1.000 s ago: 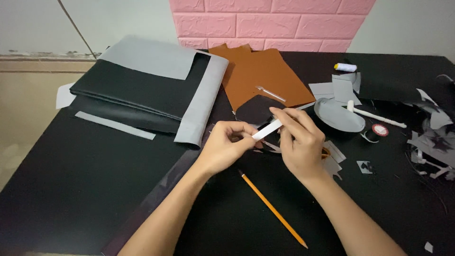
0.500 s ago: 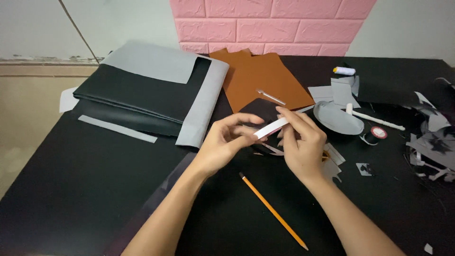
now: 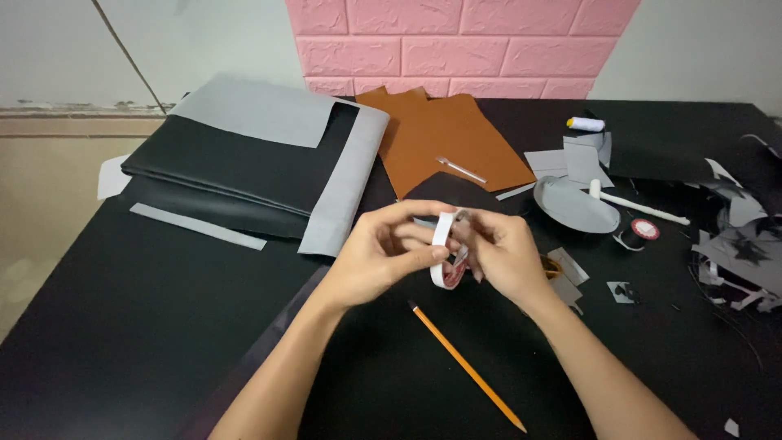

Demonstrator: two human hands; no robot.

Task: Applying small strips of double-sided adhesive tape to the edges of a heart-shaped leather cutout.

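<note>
On the far left of the tabletop [image 3: 122, 326] lies folded black and grey sheet material [image 3: 252, 163], with brown leather pieces [image 3: 444, 134] to its right. At centre, the left hand [image 3: 379, 261] and right hand [image 3: 501, 257] both pinch a white tape roll [image 3: 442, 253] upright above the tabletop, apparently picking at its free end. A yellow pencil [image 3: 468, 367] lies near. Grey offcuts [image 3: 737, 244] lie far right.

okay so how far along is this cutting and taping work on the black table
Done: grey offcuts lie scattered at the right, and a grey oval piece is cut out. In hand: left hand and right hand hold a white tape roll over a black piece. Left: the brown sheets and folded black-and-grey material look uncut; the pencil lies idle.
</note>
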